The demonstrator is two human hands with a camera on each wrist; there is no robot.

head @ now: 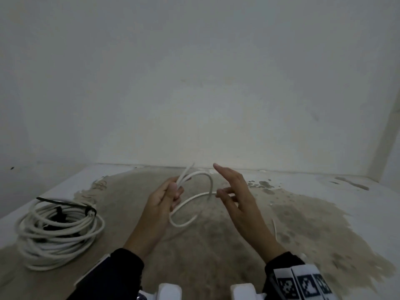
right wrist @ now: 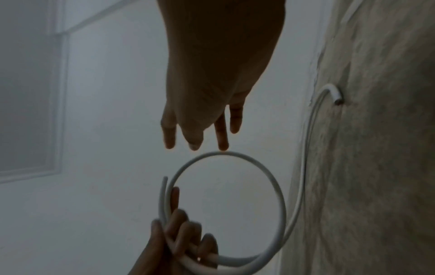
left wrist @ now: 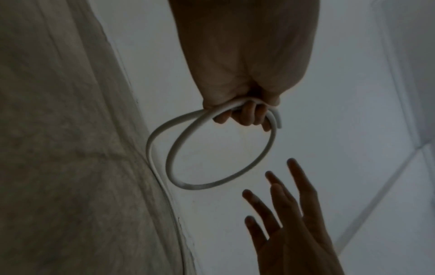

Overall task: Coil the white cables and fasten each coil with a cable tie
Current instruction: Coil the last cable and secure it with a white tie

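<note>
A: Which step are you on?

B: Coiling. Your left hand [head: 166, 195] has its fingers [left wrist: 247, 116] curled round one small loop of the cable [head: 190, 204], held up above the middle of the floor [head: 216, 245]. Your right hand [head: 236, 195] is open, fingers straight, just beside the loop, holding nothing.

A: And next?

B: I'd say catch the loose tail and lay another turn into your left hand.

A: Anything unclear?

B: The tied coil [head: 58, 226] sits near left. No spare tie shows, and the tail's run is hard to follow.
</note>
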